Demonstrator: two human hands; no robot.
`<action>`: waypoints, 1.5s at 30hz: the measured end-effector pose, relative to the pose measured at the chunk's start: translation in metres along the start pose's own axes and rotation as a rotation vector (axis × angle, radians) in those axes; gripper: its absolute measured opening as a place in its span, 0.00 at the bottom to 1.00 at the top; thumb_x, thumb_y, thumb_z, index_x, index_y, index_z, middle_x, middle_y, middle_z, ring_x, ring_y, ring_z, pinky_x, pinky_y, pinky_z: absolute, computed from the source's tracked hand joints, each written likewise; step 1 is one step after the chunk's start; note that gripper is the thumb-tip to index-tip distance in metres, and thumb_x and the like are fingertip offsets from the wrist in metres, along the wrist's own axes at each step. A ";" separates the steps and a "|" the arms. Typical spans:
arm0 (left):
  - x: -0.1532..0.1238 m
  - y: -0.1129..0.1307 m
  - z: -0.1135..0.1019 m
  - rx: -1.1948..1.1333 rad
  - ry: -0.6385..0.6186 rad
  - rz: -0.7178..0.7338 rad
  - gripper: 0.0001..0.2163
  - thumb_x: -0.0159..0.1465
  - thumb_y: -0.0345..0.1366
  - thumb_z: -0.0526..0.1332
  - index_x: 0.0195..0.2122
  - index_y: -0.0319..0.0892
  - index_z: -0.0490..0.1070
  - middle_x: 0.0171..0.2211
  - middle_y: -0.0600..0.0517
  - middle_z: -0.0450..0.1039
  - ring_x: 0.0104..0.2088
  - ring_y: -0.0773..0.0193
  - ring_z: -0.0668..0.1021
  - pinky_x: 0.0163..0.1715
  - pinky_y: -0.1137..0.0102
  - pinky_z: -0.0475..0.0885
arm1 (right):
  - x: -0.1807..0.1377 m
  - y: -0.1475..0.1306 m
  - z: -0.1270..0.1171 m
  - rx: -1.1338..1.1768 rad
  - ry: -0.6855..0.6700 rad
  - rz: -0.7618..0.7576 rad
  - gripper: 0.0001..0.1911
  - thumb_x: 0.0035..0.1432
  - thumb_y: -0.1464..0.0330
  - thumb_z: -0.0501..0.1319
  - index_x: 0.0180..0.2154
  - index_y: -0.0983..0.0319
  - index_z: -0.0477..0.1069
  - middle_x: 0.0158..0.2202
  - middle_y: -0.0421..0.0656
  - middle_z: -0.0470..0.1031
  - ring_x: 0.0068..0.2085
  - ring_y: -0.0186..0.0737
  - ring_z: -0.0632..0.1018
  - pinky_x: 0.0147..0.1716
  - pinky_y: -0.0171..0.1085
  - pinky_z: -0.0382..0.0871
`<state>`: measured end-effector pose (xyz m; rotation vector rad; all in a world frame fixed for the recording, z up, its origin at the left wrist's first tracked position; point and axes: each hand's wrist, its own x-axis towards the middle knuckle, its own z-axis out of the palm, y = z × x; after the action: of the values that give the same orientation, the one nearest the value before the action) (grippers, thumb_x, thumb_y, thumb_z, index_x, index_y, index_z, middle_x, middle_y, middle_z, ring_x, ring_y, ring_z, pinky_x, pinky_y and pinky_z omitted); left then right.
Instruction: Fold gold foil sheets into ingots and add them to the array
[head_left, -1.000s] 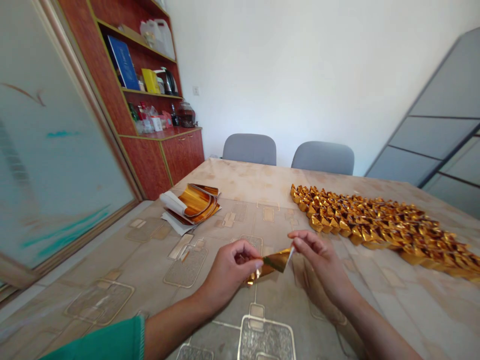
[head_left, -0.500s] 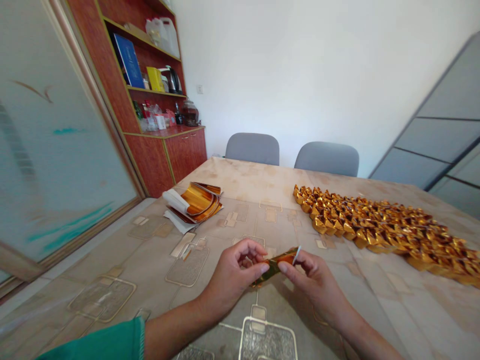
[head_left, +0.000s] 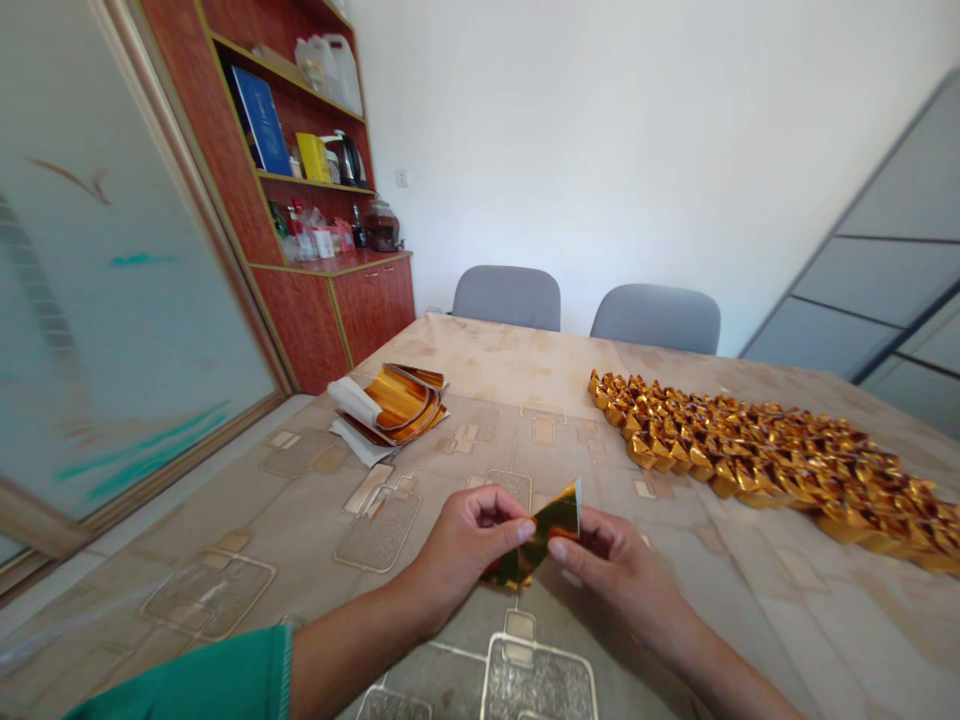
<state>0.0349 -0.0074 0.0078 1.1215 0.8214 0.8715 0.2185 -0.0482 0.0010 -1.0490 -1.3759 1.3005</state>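
Note:
Between my hands, above the near part of the table, is a folded piece of gold foil paper (head_left: 551, 530), with a pointed corner standing up and a pale edge on its right side. My left hand (head_left: 480, 535) pinches its left part between thumb and fingers. At its right edge my right hand (head_left: 611, 555) is closed on it, thumb in front and fingers behind. The fingertips behind the paper are hidden. Left of and beyond my hands lies a loose stack of gold foil sheets (head_left: 409, 402), curled, with white backs showing.
Rows of folded gold paper pieces (head_left: 735, 440) cover the table's right side. The patterned tablecloth (head_left: 300, 560) spreads under everything. Two grey chairs (head_left: 506, 297) stand at the far edge. A red-brown cabinet (head_left: 330, 300) with bottles and boxes is at the far left, near a sliding glass door (head_left: 112, 250).
The gold foil paper has turned from a flat, narrow slant to a raised point facing me. Both hands have shifted slightly left with it, still gripping. The stack and rows are unchanged.

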 end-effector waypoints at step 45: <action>0.007 0.001 -0.015 0.737 -0.248 0.030 0.01 0.53 0.29 0.64 0.28 0.40 0.74 0.27 0.56 0.67 0.28 0.67 0.69 0.28 0.73 0.61 | -0.012 -0.019 0.000 -0.851 0.053 -0.398 0.07 0.64 0.73 0.54 0.33 0.59 0.66 0.27 0.38 0.69 0.27 0.35 0.69 0.26 0.33 0.61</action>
<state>0.0245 0.0050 0.0049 1.8457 0.9437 0.4315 0.2206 -0.0613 0.0188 -1.2371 -2.0326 0.3660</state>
